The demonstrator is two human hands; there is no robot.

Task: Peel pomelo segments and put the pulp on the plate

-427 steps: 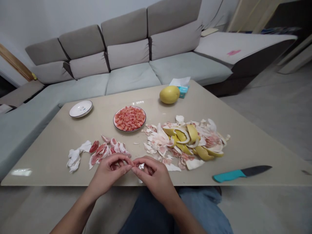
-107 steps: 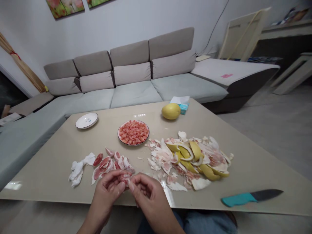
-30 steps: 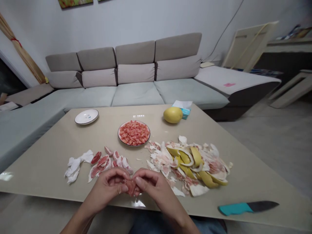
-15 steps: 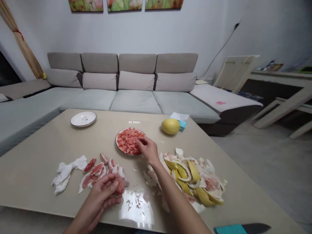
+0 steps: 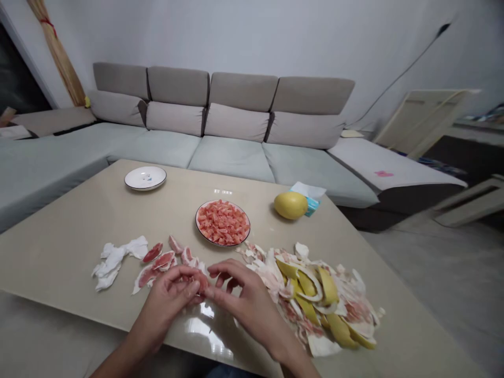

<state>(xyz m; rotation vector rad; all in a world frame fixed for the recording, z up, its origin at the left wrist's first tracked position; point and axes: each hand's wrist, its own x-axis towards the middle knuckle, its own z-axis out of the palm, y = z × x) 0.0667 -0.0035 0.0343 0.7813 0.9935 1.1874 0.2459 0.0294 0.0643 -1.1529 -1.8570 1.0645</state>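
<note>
My left hand [image 5: 167, 296] is closed around a peeled pomelo segment [image 5: 200, 282], whose pink flesh shows at the fingertips. Facing it, my right hand [image 5: 240, 294] has its thumb tip at the segment's edge, with a gap between the thumb and the curled fingers. Behind both hands, a dark-rimmed plate [image 5: 198, 229] bears a heap of pink pomelo pieces [image 5: 222, 222]. More pomelo segments [image 5: 163, 261], partly in their white membrane, lie left of my hands. A pile of yellow and white pomelo peel [image 5: 328, 286] spreads to the right.
A whole yellow pomelo [image 5: 290, 205] rests beside a blue tissue pack [image 5: 312, 205] at the table's far right. Another white plate [image 5: 145, 177] sits at the back left. Crumpled white tissue [image 5: 109, 266] lies at left. A grey sofa [image 5: 232, 155] stands behind the table [image 5: 79, 236].
My right hand has come back from the plate of pulp pieces to the segment in my left hand. The view has shifted, and the knife at the lower right is out of frame.
</note>
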